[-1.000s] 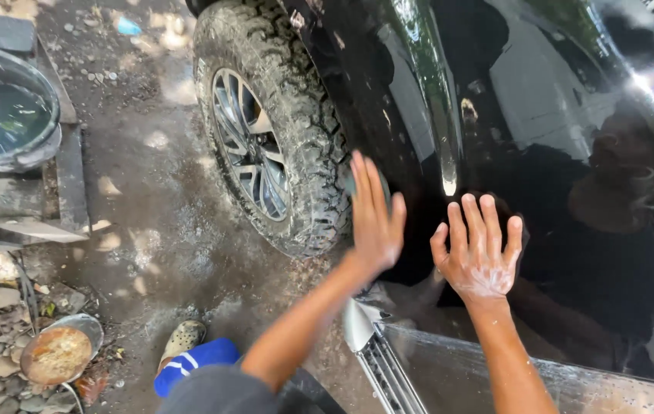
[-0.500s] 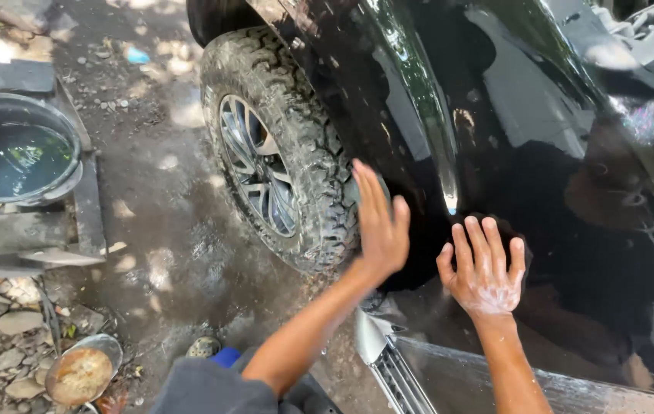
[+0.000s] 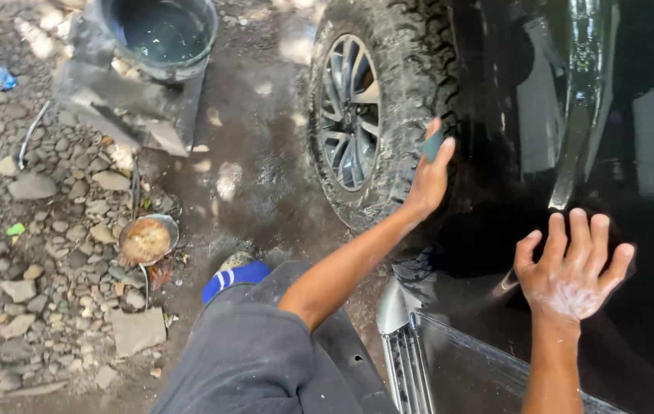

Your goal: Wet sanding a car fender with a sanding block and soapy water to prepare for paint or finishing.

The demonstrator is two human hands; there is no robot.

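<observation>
a small dark sponge (image 3: 432,144) is pinched in the left hand (image 3: 426,180) against the tyre (image 3: 377,115); the soapy right hand (image 3: 572,272), fingers spread, is pressed flat on the black panel (image 3: 572,92). grit picked up could scratch paint.

Wet, stony dirt ground (image 3: 51,307): dark round water tub (image 3: 159,34) upper left, rusty round metal pan (image 3: 146,240) left of centre.
</observation>
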